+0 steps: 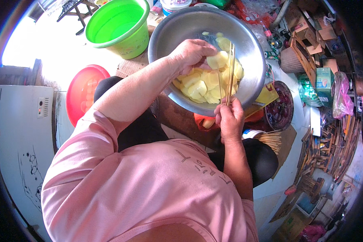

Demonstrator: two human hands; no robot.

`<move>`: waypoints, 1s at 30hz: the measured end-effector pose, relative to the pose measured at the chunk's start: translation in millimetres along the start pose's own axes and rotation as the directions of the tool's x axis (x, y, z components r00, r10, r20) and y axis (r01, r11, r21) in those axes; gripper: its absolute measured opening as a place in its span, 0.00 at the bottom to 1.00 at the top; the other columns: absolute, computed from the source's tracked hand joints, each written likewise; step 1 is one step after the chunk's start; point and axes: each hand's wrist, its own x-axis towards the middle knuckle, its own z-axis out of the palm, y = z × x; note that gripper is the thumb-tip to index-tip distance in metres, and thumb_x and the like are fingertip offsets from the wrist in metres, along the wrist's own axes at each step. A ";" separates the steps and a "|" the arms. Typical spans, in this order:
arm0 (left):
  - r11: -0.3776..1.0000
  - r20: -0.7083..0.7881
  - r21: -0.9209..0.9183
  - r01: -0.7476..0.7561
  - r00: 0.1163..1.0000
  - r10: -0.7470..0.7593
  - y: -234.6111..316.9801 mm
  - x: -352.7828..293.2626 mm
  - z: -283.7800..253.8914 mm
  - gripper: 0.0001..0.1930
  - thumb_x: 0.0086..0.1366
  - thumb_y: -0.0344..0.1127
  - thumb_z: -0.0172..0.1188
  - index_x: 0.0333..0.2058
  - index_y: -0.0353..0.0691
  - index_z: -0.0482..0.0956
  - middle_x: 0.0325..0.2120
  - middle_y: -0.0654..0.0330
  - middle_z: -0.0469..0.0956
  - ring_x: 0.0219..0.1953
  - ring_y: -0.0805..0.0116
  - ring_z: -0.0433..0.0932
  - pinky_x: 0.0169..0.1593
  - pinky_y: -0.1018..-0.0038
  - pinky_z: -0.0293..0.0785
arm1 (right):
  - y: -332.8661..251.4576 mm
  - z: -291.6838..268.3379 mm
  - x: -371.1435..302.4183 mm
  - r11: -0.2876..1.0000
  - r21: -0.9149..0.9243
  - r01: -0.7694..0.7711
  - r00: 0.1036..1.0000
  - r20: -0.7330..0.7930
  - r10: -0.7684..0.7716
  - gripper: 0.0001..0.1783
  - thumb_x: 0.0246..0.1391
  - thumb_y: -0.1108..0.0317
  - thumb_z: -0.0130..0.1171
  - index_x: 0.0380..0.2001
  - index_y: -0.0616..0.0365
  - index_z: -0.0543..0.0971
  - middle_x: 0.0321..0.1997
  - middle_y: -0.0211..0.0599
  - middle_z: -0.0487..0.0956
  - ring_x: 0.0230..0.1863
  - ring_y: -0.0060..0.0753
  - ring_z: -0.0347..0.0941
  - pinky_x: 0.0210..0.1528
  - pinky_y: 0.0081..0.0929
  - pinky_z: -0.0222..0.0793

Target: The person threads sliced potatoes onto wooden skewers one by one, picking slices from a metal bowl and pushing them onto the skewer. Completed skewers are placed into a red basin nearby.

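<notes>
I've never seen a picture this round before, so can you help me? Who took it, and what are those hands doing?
There's no robot here, just a person with two bare hands. A camera worn on their head looks down, and its very wide lens bends the edges.

The left hand pinches a pale yellow slice, maybe potato. The right hand holds thin sticks upright beside it. More slices lie in the big metal bowl. Around it are a green bucket and a red basin.
</notes>
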 end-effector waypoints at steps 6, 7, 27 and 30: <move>0.991 0.046 0.109 0.083 0.995 -0.088 -8.7 -11.5 11.8 0.13 0.59 0.30 0.60 0.40 0.29 0.74 0.31 0.54 0.77 0.32 0.65 0.79 0.37 0.74 0.81 | -2.0 1.5 6.6 1.000 0.029 0.006 0.999 -0.051 -0.005 0.05 0.54 0.74 0.48 0.34 0.60 0.70 0.20 0.35 0.75 0.12 0.17 0.64 0.14 0.15 0.59; 0.996 0.043 0.035 0.077 0.996 -0.078 -5.4 -13.9 13.9 0.12 0.57 0.30 0.61 0.39 0.31 0.75 0.30 0.56 0.77 0.30 0.69 0.78 0.33 0.76 0.79 | -3.0 1.1 6.1 0.999 0.034 0.003 0.999 -0.034 -0.002 0.05 0.54 0.72 0.49 0.34 0.59 0.71 0.20 0.35 0.75 0.13 0.17 0.64 0.14 0.15 0.59; 0.974 0.272 0.027 0.225 0.936 -0.224 -32.6 -28.0 20.4 0.07 0.56 0.29 0.62 0.34 0.35 0.77 0.26 0.63 0.77 0.27 0.77 0.75 0.32 0.82 0.76 | -6.7 1.2 6.0 0.992 0.124 -0.006 1.000 -0.004 0.007 0.11 0.54 0.69 0.58 0.41 0.59 0.75 0.21 0.32 0.76 0.11 0.13 0.60 0.14 0.12 0.56; 0.970 0.252 0.150 0.190 0.942 -0.224 -27.3 -20.9 14.3 0.09 0.59 0.34 0.60 0.36 0.36 0.77 0.28 0.61 0.77 0.29 0.74 0.77 0.34 0.80 0.76 | -7.2 -2.0 7.4 0.992 0.128 -0.007 1.000 -0.023 0.010 0.08 0.54 0.68 0.58 0.37 0.59 0.76 0.21 0.32 0.75 0.11 0.13 0.60 0.14 0.12 0.56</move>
